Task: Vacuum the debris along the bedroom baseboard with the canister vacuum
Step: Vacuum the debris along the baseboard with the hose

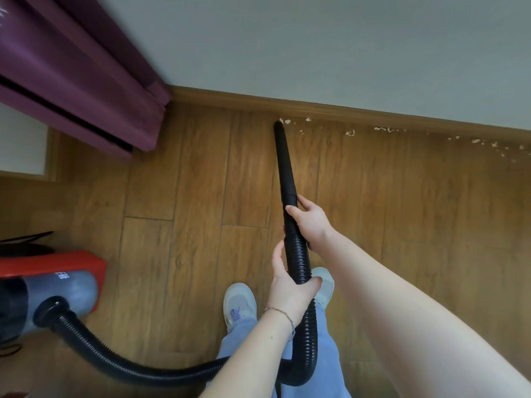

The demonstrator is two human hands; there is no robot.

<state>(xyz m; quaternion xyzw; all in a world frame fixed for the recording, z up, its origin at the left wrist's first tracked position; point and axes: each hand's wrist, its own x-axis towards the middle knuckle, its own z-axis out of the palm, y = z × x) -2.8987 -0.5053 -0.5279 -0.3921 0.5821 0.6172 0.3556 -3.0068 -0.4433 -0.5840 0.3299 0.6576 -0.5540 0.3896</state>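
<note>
A black vacuum wand (284, 159) points away from me, its tip on the floor just short of the wooden baseboard (359, 112). Small white debris (350, 133) lies scattered along the baseboard from the tip off to the right. My right hand (309, 219) grips the wand's lower end where the ribbed hose begins. My left hand (290, 285) grips the black ribbed hose (120, 366) just below. The hose loops back past my legs to the grey canister vacuum (60, 294) at the lower left.
A purple curtain (86, 70) hangs at the upper left, down to the corner. A red box (51, 264) sits behind the canister. My feet in pale sneakers (240, 303) stand on the wood plank floor (201, 182) under my hands.
</note>
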